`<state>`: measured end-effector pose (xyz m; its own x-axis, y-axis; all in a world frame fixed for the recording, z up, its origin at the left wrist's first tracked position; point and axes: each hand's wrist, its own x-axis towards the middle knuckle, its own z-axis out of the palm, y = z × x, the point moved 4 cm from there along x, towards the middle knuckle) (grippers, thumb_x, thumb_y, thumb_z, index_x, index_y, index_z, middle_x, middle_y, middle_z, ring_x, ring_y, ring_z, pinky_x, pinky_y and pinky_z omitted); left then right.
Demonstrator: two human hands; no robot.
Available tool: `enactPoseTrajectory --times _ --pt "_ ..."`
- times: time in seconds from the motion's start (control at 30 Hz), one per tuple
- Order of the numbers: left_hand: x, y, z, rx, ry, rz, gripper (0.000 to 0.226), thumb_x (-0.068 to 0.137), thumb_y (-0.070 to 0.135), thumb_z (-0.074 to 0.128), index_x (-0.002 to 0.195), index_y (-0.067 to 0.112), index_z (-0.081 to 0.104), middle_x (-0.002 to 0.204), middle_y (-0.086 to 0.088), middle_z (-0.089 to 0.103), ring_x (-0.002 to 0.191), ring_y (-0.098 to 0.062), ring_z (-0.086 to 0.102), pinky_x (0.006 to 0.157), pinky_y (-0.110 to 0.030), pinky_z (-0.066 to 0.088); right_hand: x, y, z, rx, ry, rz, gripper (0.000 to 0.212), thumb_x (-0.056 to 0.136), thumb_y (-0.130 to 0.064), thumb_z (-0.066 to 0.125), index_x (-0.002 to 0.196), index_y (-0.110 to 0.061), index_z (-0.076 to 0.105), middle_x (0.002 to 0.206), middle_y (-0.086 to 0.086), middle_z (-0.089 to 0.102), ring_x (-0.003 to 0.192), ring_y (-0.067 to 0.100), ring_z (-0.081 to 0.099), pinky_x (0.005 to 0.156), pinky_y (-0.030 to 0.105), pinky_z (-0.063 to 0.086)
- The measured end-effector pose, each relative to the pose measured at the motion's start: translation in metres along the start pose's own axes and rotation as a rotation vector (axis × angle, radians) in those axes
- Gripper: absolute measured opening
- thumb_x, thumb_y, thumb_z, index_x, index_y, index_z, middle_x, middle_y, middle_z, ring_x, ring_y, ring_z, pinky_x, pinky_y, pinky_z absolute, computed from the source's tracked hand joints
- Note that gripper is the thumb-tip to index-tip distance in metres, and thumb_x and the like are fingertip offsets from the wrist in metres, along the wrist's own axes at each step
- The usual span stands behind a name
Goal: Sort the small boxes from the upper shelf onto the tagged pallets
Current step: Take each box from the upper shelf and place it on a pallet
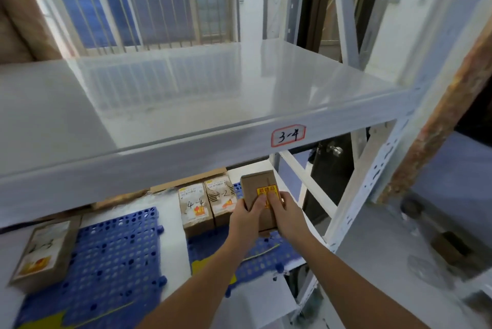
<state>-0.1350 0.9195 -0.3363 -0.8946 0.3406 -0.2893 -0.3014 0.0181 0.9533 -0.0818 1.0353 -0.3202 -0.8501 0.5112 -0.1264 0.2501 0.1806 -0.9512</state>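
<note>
A small brown cardboard box (259, 187) with a red and yellow sticker is held upright over the right blue pallet (266, 251) on the lower shelf. My left hand (245, 215) grips its left side and my right hand (286, 214) grips its right side, both thumbs on the sticker. Two small boxes stand on that pallet just left of it, one marked 4-4 (195, 208) and one marked 4-2 (221, 199). The upper shelf (186, 94), tagged 3-4 (288, 136), shows no boxes.
A second blue pallet (114, 254) lies to the left with a small box (45, 251) at its left edge. Yellow tags (198, 266) sit at the pallets' front corners. White rack uprights (354, 195) stand at right, a large carton (16, 9) at upper left.
</note>
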Motion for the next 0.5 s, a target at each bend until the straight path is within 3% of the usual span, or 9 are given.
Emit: enactPoseTrajectory --times 0.13,0.23,0.3,0.4,0.5 --pt "0.014 0.014 0.007 -0.075 0.168 -0.029 0.052 0.096 0.043 0.069 0.128 0.016 0.039 0.113 -0.014 0.064 0.085 -0.033 0.076 0.054 -0.045 0.063 0.031 0.008 -0.011 0.034 -0.141 -0.023 0.024 0.104 -0.022 0.054 0.128 -0.020 0.053 0.112 0.014 0.067 0.084 0.022 0.067 0.051 0.014 0.048" --pt "0.024 0.021 0.007 -0.077 0.233 -0.031 0.056 0.099 0.042 0.065 0.129 0.020 0.024 0.114 -0.011 0.060 0.087 -0.033 0.075 0.056 -0.049 0.063 0.050 0.014 -0.012 0.023 -0.201 -0.050 0.024 0.103 -0.023 0.056 0.127 -0.023 0.053 0.112 0.013 0.068 0.084 0.026 0.071 0.055 0.021 0.053" --pt "0.032 0.024 0.007 -0.035 0.261 -0.022 0.051 0.101 0.041 0.061 0.127 0.022 0.022 0.112 -0.007 0.057 0.088 -0.030 0.073 0.055 -0.043 0.063 0.060 0.018 -0.008 0.037 -0.219 -0.047 0.025 0.104 -0.028 0.057 0.128 -0.024 0.054 0.113 0.011 0.069 0.086 0.026 0.074 0.062 0.027 0.059" --pt "0.049 0.024 0.002 0.227 0.262 0.052 0.035 0.104 0.034 0.057 0.123 0.022 0.030 0.119 -0.008 0.058 0.091 -0.012 0.063 0.062 -0.023 0.054 0.074 0.024 0.000 0.094 -0.192 -0.025 0.030 0.104 -0.031 0.057 0.132 -0.022 0.053 0.116 0.011 0.069 0.091 0.024 0.074 0.066 0.029 0.062" --pt "0.068 0.023 -0.010 0.593 0.242 0.143 0.029 0.102 0.034 0.060 0.126 0.021 0.051 0.127 -0.003 0.059 0.103 -0.012 0.058 0.077 -0.023 0.051 0.083 0.029 0.004 0.096 -0.140 0.021 0.031 0.105 -0.033 0.056 0.134 -0.022 0.051 0.119 0.010 0.066 0.097 0.023 0.071 0.065 0.025 0.061"
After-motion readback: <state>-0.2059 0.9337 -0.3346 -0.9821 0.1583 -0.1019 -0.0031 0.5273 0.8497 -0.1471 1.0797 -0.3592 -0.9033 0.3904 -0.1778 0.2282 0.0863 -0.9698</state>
